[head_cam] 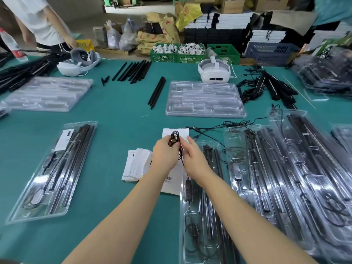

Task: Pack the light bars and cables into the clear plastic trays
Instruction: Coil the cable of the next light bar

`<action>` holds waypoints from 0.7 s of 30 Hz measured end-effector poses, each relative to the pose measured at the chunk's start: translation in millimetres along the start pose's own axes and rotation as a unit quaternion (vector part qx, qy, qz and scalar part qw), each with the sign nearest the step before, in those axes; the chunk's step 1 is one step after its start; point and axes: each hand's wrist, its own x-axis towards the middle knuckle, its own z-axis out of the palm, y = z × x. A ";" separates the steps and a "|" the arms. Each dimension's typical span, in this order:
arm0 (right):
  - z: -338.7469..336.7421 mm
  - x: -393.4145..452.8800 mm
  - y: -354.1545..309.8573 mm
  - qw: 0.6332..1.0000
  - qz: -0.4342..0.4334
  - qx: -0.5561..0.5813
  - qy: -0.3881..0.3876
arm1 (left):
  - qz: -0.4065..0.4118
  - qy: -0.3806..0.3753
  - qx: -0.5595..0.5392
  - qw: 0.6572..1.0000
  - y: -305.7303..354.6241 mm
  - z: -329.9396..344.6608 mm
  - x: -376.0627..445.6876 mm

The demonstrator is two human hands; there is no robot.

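Note:
My left hand [165, 153] grips a coiled black cable [174, 138] above the green table, near a white paper sheet. My right hand [192, 153] pinches the same cable just below the coil; the cable hangs down to an inline controller [188, 189] lying in the clear plastic tray [182, 225] under my right arm. That tray holds black light bars [210, 168]. Several filled trays [285, 178] overlap to the right. An empty clear tray [204, 99] lies further back.
A filled tray [55, 170] sits at left, and a stack of white leaflets [136, 164] lies left of my hands. Loose black bars [133, 70], a pair of bars [157, 92], tangled cables [266, 86] and two white headsets [214, 70] lie at the back. A person stands far left.

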 end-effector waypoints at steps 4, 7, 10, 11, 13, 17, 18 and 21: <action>0.7 -2.4 3.7 1.000 0.010 -0.002 -0.015 | 0.003 -0.034 -0.014 0.999 -0.8 0.1 -1.7; 0.7 -2.0 5.6 1.000 0.013 0.005 -0.026 | 0.022 -0.052 -0.003 0.998 -4.5 2.3 -2.4; 2.8 -2.9 3.5 0.999 0.011 0.041 -0.033 | 0.036 -0.015 0.030 0.999 -7.3 5.3 -1.5; 2.9 -2.8 3.4 0.997 0.015 0.064 -0.040 | 0.037 -0.002 0.040 0.999 -8.4 6.2 -1.3; 2.6 -3.6 2.5 0.994 0.027 0.089 -0.053 | 0.048 0.006 0.060 0.997 -11.1 7.5 -0.9; -2.4 -10.0 -2.8 0.996 0.034 0.079 -0.012 | 0.072 -0.032 0.090 0.993 -13.5 8.6 -1.1; -5.5 -11.1 -5.0 0.997 0.032 0.072 0.025 | 0.082 -0.045 0.104 0.990 -13.2 8.1 -1.4; -16.5 -12.0 -10.2 0.992 0.026 0.108 0.062 | 0.153 -0.081 0.147 0.974 -13.7 5.2 -3.7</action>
